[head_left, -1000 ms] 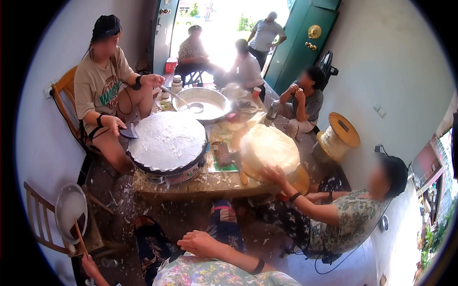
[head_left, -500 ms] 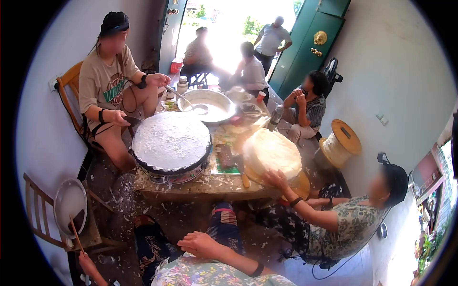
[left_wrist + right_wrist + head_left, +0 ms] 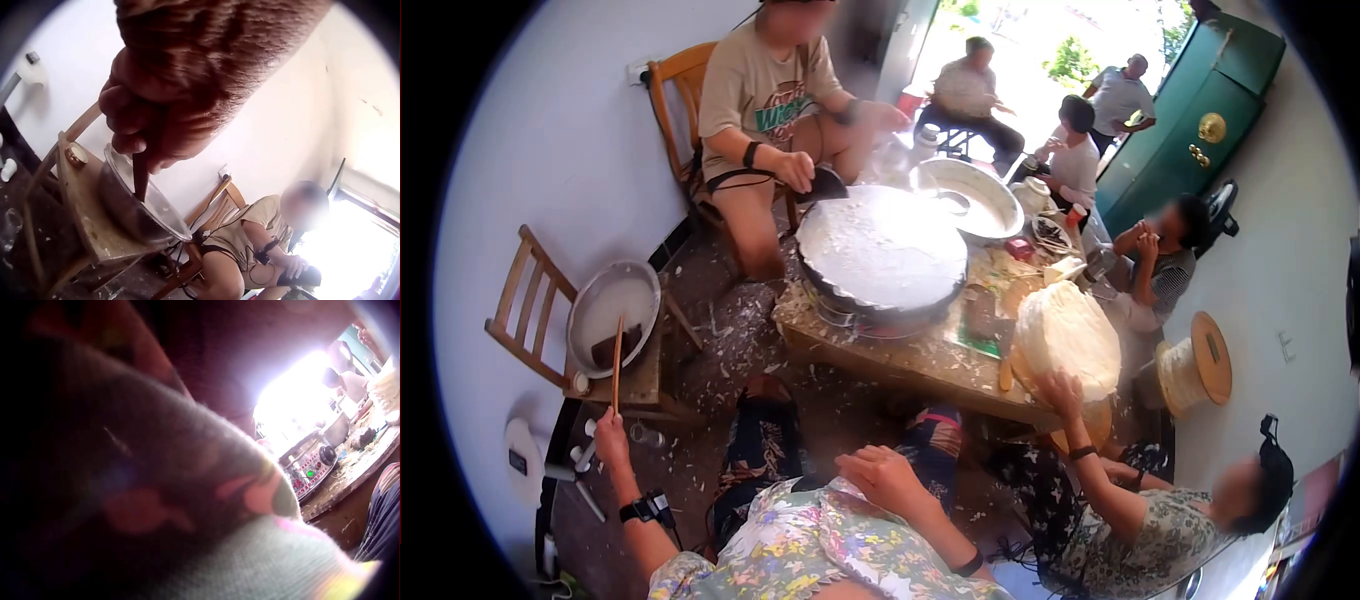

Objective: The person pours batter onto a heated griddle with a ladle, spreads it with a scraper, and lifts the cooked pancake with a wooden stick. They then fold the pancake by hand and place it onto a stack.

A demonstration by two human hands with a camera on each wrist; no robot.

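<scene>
At the lower left of the head view, my left hand (image 3: 611, 441) grips a long wooden handle (image 3: 617, 372). A dark flat piece (image 3: 614, 348) shows around its lower end, inside a metal basin (image 3: 581, 335) of white liquid. The left wrist view shows curled fingers (image 3: 128, 119) round the handle (image 3: 141, 178), above the basin (image 3: 128, 215). My right hand (image 3: 885, 475) lies relaxed over my lap and holds nothing. In the right wrist view, flowered cloth (image 3: 187, 506) fills most of the frame.
The basin stands on a wooden chair (image 3: 530, 315). On the low table (image 3: 870, 365) are a round griddle (image 3: 885, 245) coated white, a wide basin (image 3: 1000, 225) and a pale stack of thin sheets (image 3: 1068, 340). One person holds a dark scraper (image 3: 828, 184); another touches the stack.
The head view has swung left, so the scene sits farther right and my left forearm shows. The person across has moved a hand off the ladle and the scraper onto the griddle's edge.
</scene>
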